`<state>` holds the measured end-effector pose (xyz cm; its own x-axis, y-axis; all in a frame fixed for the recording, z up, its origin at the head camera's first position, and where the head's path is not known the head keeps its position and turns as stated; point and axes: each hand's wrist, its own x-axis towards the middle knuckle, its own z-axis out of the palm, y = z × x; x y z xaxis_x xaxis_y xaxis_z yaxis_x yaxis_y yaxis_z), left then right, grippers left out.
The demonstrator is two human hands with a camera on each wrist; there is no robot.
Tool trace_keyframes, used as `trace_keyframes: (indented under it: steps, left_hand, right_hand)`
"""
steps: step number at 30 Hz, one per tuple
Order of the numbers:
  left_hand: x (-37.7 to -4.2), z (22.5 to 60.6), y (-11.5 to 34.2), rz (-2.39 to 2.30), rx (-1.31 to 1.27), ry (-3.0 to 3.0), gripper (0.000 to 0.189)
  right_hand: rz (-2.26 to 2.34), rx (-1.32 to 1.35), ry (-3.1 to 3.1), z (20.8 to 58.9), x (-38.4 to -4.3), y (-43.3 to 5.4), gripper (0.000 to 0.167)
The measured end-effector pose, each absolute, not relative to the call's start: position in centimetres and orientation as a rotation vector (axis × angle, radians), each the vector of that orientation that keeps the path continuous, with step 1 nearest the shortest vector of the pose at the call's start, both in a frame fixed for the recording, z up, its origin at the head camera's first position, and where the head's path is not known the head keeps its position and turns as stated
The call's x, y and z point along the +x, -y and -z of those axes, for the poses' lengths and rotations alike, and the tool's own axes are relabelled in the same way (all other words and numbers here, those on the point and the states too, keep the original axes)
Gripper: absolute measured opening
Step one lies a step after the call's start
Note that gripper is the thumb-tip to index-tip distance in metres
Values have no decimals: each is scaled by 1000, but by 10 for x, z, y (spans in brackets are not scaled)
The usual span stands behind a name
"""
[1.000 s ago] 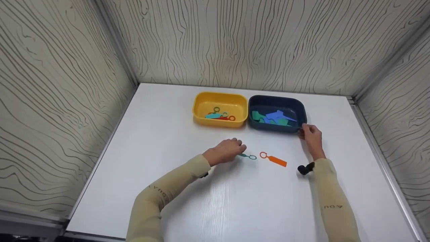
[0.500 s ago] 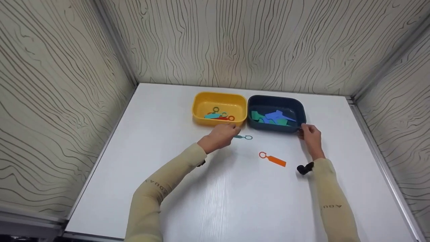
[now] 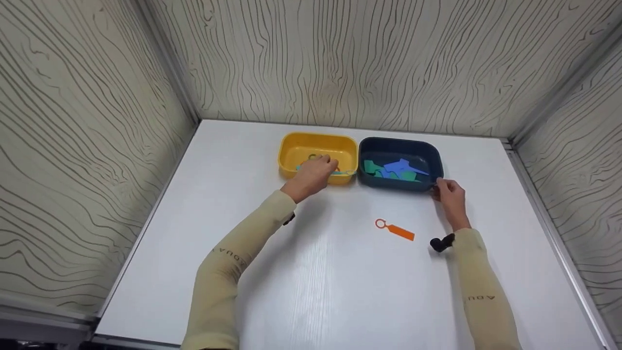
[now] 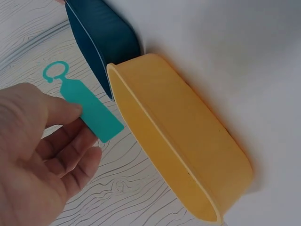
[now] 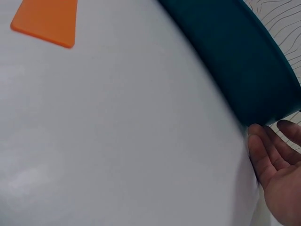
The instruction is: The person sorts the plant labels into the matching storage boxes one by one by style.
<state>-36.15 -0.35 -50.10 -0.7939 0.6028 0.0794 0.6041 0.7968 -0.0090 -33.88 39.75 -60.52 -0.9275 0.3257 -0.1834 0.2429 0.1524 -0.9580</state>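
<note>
My left hand (image 3: 313, 175) is over the front wall of the yellow bin (image 3: 318, 137). It pinches a flat teal loop tag (image 4: 89, 106) between thumb and fingers, with the ring end pointing away from the hand. The left wrist view shows the tag above the bin's opening. My right hand (image 3: 452, 201) is at the front right corner of the dark blue bin (image 3: 398, 185). In the right wrist view its fingertips (image 5: 256, 129) touch the outside of that bin. An orange loop tag (image 3: 401, 232) lies on the white table in front of the bins.
The two bins stand side by side at the back of the table (image 3: 311, 291). Several blue and green flat pieces (image 3: 401, 166) lie in the dark blue bin. Tags in the yellow bin are partly hidden by my left hand. Patterned panels (image 3: 316, 63) wall in the table.
My left hand has carried the teal tag from the table, away from me and slightly left, to above the yellow bin. The right hand and the orange tag have stayed put.
</note>
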Motion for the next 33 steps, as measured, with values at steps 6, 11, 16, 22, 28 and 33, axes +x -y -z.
trace_keyframes:
  steps: [6, 11, 16, 22, 28, 33]
  left_hand:
    - [-379, 498, 0, -43, -933, 2905, 29]
    - [-391, 496, -5, -61, -895, 2927, 34]
    - [-401, 496, -4, -54, -872, 2960, 41]
    - [-406, 507, 0, -38, -875, 2951, 34]
    - [-410, 511, -1, 1, -843, 2986, 37]
    - [-418, 507, -2, -25, -801, 2987, 36]
  right_hand:
    - [-1871, -570, 2373, 612, -342, -402, 56]
    - [-1864, -570, 2389, 613, -342, -401, 50]
    - [-1898, -580, 2359, 609, -339, -399, 42]
    - [-1972, -575, 2274, 596, -331, -392, 49]
    - [-1923, -607, 2332, 604, -335, -396, 52]
    - [-1871, -579, 2352, 616, -344, -402, 50]
